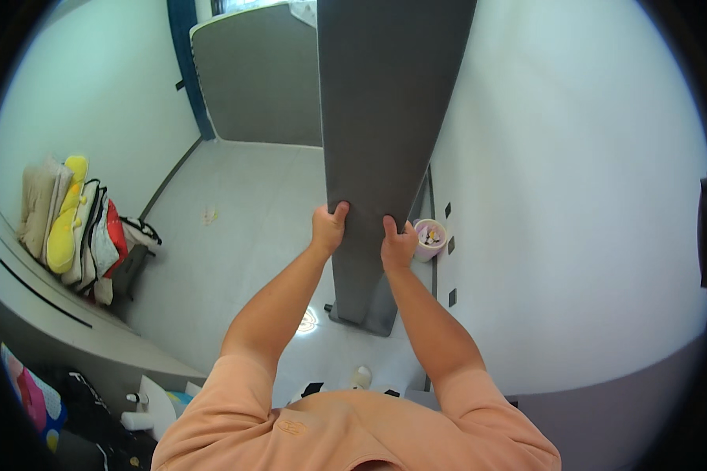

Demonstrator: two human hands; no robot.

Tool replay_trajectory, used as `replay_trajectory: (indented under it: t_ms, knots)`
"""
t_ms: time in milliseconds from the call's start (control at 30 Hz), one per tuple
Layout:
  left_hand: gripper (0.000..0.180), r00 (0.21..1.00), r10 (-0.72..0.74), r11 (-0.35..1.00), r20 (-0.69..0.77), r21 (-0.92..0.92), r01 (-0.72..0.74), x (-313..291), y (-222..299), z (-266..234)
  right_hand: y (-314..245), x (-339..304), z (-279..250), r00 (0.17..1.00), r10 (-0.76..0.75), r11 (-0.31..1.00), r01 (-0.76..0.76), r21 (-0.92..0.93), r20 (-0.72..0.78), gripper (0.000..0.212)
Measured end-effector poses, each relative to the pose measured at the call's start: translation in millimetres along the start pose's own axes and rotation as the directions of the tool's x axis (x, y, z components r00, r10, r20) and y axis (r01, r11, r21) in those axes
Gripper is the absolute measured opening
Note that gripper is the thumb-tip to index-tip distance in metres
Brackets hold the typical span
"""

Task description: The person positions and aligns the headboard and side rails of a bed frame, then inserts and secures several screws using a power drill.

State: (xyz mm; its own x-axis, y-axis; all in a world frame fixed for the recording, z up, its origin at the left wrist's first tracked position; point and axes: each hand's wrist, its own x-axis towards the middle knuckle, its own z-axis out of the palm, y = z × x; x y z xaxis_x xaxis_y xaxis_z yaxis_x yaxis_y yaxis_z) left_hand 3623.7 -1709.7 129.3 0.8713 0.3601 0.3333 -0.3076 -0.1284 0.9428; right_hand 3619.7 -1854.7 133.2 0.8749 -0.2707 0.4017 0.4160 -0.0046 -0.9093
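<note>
A long dark grey panel (389, 102), smooth like an upholstered bed part, stands on end in front of me and runs up past the upper edge of the view. My left hand (329, 228) grips its left edge, thumb laid on the near face. On the opposite edge, my right hand (399, 245) holds it the same way. The fingers behind the panel are mostly hidden. Below my hands, the panel's lower end meets a wider dark grey piece (381, 318) near the floor; whether the two are joined I cannot tell.
Against the back wall leans a large grey mattress-like board (259, 82). Folded bedding with a yellow cushion (69, 216) is stacked at left. A waste bin (430, 239) stands by the right wall (573, 196). Close by on the pale floor (236, 212) lies a light shoe (361, 377).
</note>
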Motion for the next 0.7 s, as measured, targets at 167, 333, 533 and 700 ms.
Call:
replay_trajectory:
  t_ms: [167,333,533,700]
  knots:
    - [0.074,1.000,0.027,0.999,0.007,-0.020,-0.027,-20,17,-2,-21,-11,-9,0.997,-0.073,0.987,0.068,-0.149,-0.025,0.046]
    - [0.072,0.999,-0.014,0.998,0.039,-0.066,0.017,-48,48,-5,-33,-32,-27,0.985,-0.124,0.973,0.098,-0.207,-0.117,0.052]
    - [0.070,0.997,-0.050,0.996,0.062,-0.066,0.054,-95,64,-31,-45,-78,-39,0.988,-0.136,0.980,0.124,-0.157,-0.070,0.058]
    - [0.071,0.993,-0.084,0.995,0.084,-0.041,0.088,-128,71,-46,-60,-114,-47,0.994,-0.101,0.974,0.090,-0.208,-0.044,0.068]
